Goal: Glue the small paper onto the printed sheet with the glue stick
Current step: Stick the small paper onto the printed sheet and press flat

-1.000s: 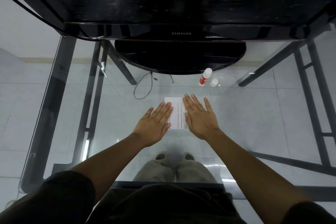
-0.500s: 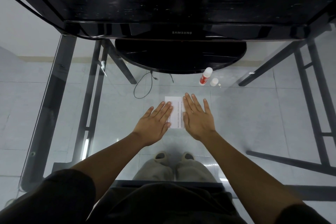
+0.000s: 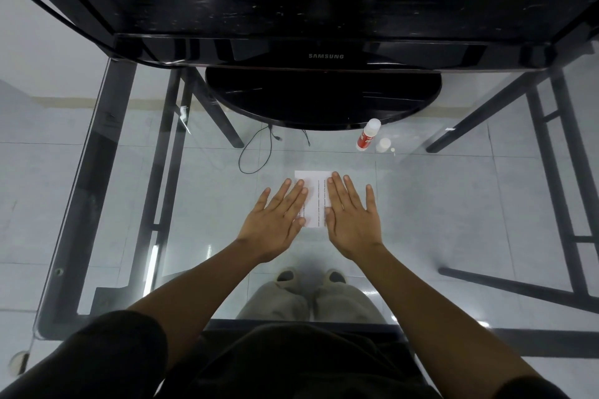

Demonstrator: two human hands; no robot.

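Glass makes up the worktop (image 3: 201, 236) we are looking down through, with pale floor tiles beneath it, dark frame legs at both sides, and a black monitor base (image 3: 322, 97) sitting at the far edge. Starting at the left, our left hand (image 3: 275, 220) lies flat, palm down, fingers (image 3: 299, 194) spread and gripping nothing, their tips resting on the left edge of the printed sheet (image 3: 316, 201). That sheet sits dead centre between our two hands, its long axis running away from us towards the monitor, with lines of print down the middle strip. Whether the small paper is already lying on it we cannot tell; only one white rectangle shows between the hands. On to the right hand (image 3: 353, 220), and it mirrors the left, flat and released, fingertips covering the sheet's right edge. Further right and away from us, near the monitor base, the glue stick (image 3: 368, 136) stands tilted with its white end up, and its loose cap (image 3: 384, 144) rests just beside it. So the glue lies forward and to the right of the sheet, well apart from both hands, and the right hand is clearly the nearer one. We judge that any reach for it belongs to the right, while the left pins the sheet down.
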